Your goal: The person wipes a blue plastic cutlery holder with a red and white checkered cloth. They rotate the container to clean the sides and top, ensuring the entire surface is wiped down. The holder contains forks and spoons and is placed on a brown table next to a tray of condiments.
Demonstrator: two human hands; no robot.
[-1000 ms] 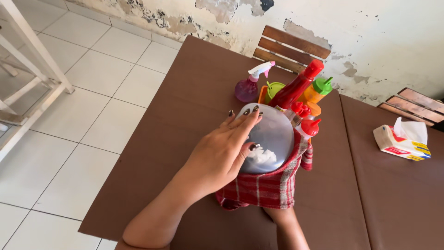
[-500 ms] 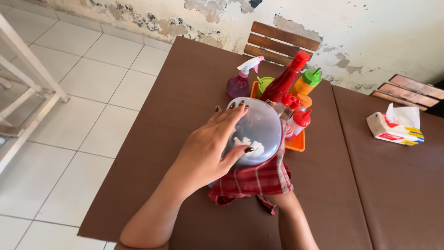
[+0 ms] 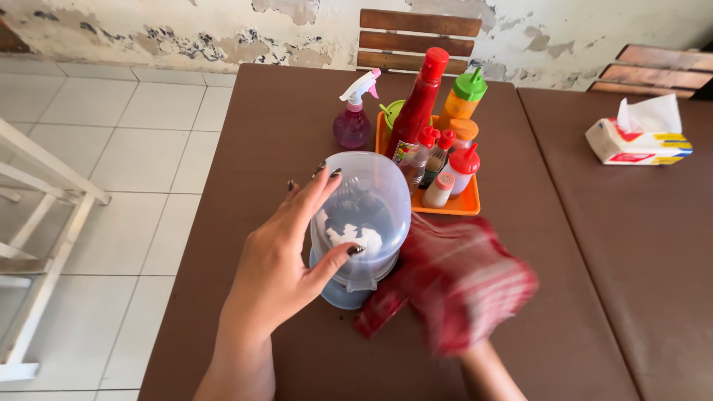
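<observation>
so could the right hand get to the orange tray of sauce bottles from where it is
Probably yes. The right hand, wrapped in the red checked cloth, sits on the table just in front of the orange tray, with only bare brown table between them. The clear container held by the left hand stands off to the side.

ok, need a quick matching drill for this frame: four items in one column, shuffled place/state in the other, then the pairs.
Items:
1. left hand
2. red checked cloth
3. tissue pack
4. spray bottle

Place or state:
A. on the right-hand table
B. left of the orange tray
C. gripping the clear plastic container
D. blurred, just right of the container

Pairs: 1-C, 2-D, 3-A, 4-B
</observation>
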